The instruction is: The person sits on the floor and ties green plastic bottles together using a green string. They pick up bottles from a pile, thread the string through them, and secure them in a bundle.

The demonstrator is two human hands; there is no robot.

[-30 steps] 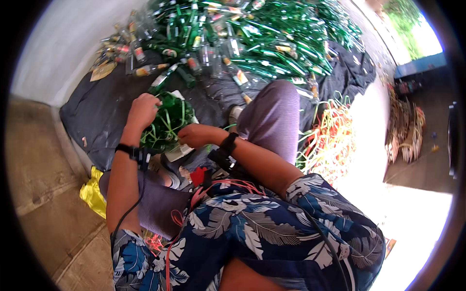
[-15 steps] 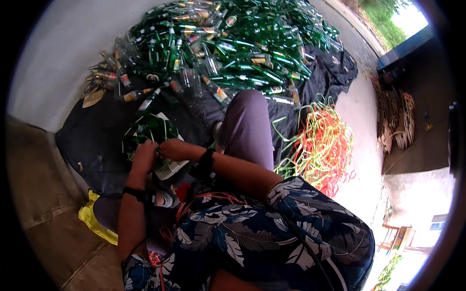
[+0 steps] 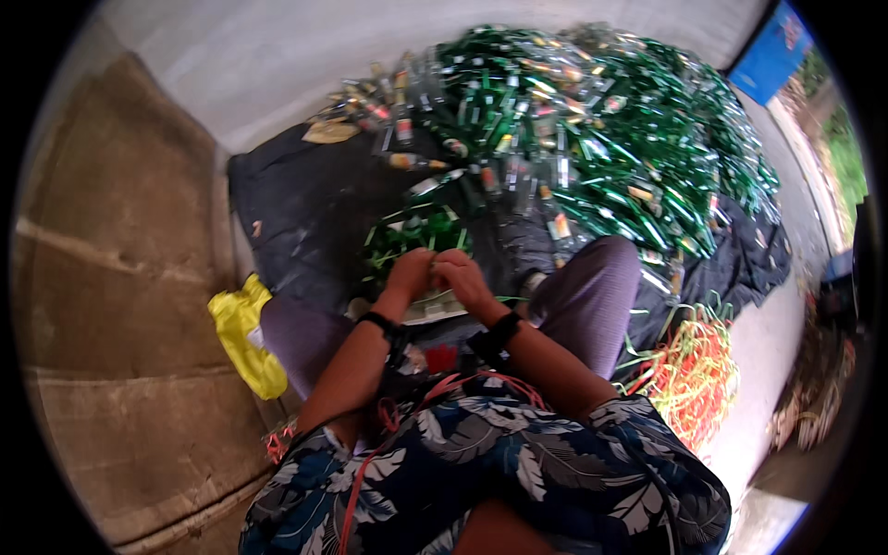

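I sit on the ground with my knees apart, and my hands meet in front of me. My left hand and my right hand are closed together on a bundle of green plastic strips that fans out beyond my fingers. A white tray-like object lies just under my hands. Both wrists carry a black band. What exactly sits between my fingers is hidden by the hands themselves.
A large heap of green bottles covers a black sheet ahead. Orange and green strips pile up at my right knee. A yellow bag lies at my left, beside a brown mat.
My left hand came down from the raised green bundle to meet my right hand. The view has swung so the bottle heap now lies further right.
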